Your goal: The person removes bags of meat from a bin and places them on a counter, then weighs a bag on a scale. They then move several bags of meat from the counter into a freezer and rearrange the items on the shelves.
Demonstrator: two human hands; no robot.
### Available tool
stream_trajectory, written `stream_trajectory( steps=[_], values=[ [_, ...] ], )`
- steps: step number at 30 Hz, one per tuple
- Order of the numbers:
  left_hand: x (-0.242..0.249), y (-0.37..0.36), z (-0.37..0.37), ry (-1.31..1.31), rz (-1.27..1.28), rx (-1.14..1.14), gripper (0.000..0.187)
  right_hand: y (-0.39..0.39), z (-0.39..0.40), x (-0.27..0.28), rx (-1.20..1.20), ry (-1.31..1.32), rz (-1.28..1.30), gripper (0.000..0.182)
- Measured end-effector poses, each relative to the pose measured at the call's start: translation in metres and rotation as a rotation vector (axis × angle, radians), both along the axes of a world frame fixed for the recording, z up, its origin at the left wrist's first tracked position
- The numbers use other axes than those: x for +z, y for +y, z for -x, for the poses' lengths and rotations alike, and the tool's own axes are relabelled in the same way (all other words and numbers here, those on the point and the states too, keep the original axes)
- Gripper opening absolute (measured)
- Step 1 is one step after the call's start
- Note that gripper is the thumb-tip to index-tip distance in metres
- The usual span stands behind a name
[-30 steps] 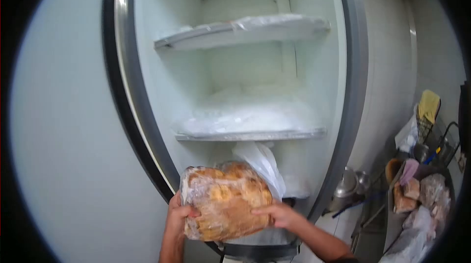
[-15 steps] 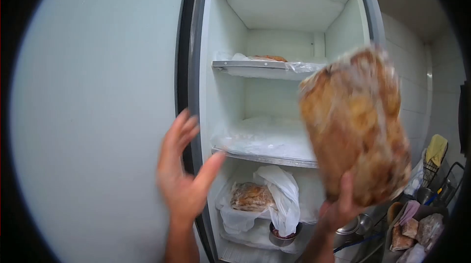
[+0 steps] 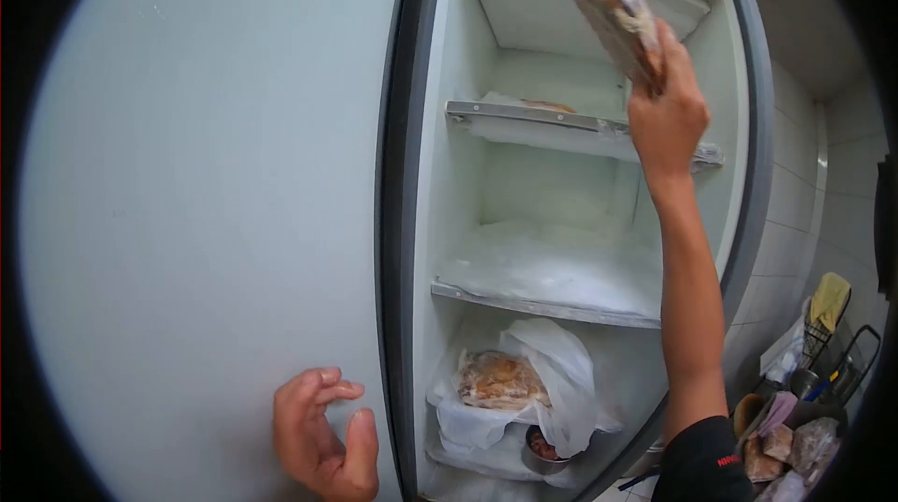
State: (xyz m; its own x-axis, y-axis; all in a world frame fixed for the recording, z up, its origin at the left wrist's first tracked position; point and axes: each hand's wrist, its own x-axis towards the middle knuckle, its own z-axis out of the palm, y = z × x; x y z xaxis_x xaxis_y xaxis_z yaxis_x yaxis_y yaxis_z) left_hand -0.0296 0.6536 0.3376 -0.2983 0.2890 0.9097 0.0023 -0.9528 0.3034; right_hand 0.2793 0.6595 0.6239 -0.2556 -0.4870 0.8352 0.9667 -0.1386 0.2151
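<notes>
Frosted shelves [image 3: 543,305] above a white bag [image 3: 561,366] pass behind the right hand [image 3: 670,114] gripping a wrapped slab [image 3: 613,14], left hand [image 3: 321,451] half open.

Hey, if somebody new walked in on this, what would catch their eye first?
Probably the plastic-wrapped brown package, held up by the right hand in front of the top of the open, frosty freezer. Next, perhaps, the white plastic bag low in the freezer, with another wrapped package beside its bunched folds. At lower left, the left hand is empty, fingers curled.
</notes>
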Motion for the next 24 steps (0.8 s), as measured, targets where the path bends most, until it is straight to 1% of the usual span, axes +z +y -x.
stream_trajectory(
  steps=[1, 4, 7, 8, 9, 12, 14, 15, 18, 21, 22, 24],
  values=[
    [-0.002, 0.001, 0.001, -0.008, -0.004, -0.005, 0.054, 0.016, -0.003, 0.009, -0.063, 0.045, 0.061, 0.054],
    [-0.012, 0.005, 0.011, 0.140, -0.003, 0.044, 0.049, 0.078, -0.020, 0.056, -0.266, 0.125, 0.299, 0.049],
    [-0.014, 0.011, 0.014, 0.209, -0.023, 0.047, 0.056, 0.143, -0.049, 0.114, -0.583, 0.185, 0.879, 0.056],
    [-0.017, 0.014, 0.013, 0.197, -0.020, 0.039, 0.055, 0.170, -0.067, 0.133, -0.650, 0.230, 1.106, 0.058],
    [-0.020, 0.015, 0.011, 0.187, -0.016, 0.022, 0.054, 0.179, -0.069, 0.138, -0.721, 0.283, 1.335, 0.059],
    [-0.027, 0.023, 0.004, 0.134, -0.030, -0.014, 0.053, 0.206, -0.070, 0.128, -0.337, 0.691, 1.689, 0.060],
    [-0.029, 0.027, 0.006, 0.138, -0.040, -0.041, 0.053, 0.208, -0.069, 0.120, -0.280, 0.648, 1.746, 0.055],
    [-0.029, 0.029, 0.005, 0.135, -0.049, -0.045, 0.052, 0.207, -0.067, 0.125, -0.260, 0.613, 1.764, 0.053],
    [-0.030, 0.030, 0.006, 0.136, -0.052, -0.057, 0.052, 0.215, -0.075, 0.126, -0.193, 0.585, 1.846, 0.062],
    [-0.032, 0.029, 0.007, 0.161, 0.018, -0.054, 0.051, 0.174, -0.036, 0.115, -0.537, 0.442, 1.770, 0.057],
    [-0.034, 0.027, 0.006, 0.182, 0.071, -0.050, 0.051, 0.169, -0.036, 0.114, -0.610, 0.351, 1.695, 0.053],
    [-0.045, 0.039, -0.011, 0.096, 0.131, -0.206, 0.052, 0.147, -0.031, 0.119, -0.570, 0.195, 1.411, 0.048]
  ],
)
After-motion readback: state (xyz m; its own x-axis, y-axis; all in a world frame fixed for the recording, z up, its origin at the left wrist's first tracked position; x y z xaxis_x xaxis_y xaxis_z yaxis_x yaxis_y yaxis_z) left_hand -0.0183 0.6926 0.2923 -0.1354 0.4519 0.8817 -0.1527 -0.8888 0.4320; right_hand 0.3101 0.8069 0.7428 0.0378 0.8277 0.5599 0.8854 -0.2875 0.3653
